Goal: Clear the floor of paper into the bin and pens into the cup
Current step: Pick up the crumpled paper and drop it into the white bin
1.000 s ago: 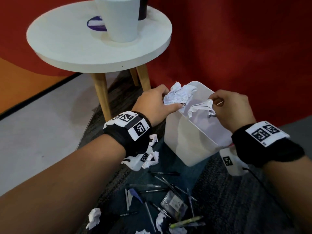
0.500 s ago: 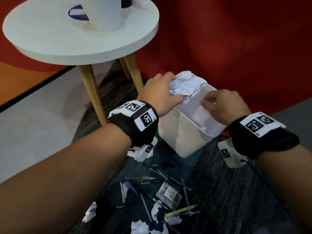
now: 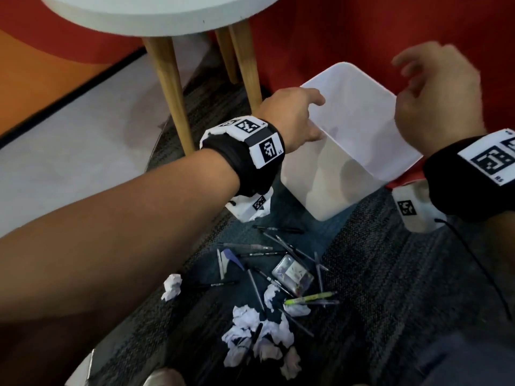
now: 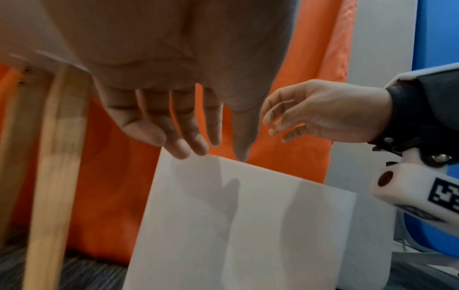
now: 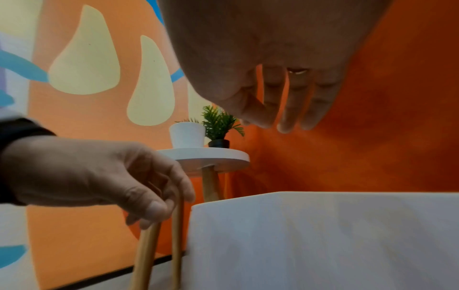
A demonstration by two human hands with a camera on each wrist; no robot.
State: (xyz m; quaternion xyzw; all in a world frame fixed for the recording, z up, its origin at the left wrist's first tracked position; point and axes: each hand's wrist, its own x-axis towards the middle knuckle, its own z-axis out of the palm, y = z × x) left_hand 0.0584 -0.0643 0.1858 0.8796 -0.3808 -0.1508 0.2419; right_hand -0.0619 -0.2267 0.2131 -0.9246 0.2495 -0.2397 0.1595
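My left hand (image 3: 292,118) and right hand (image 3: 434,98) hang empty, fingers loose, apart over the white bin (image 3: 348,151). The crumpled paper (image 3: 259,338) and pens (image 3: 278,252) lie on the carpet behind my wrists, probably nearer my left.

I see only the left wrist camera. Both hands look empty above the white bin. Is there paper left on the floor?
Observer: Yes. The head view shows crumpled paper on the carpet near the person, and several pens scattered between it and the bin.
Operator: Where is the cup for the pens?
Observer: The right wrist view shows a white cup on the round table, beside a small plant.
Operator: Is anything else mixed with the pens?
Observer: A small clear packet lies among them. I cannot tell what it holds.
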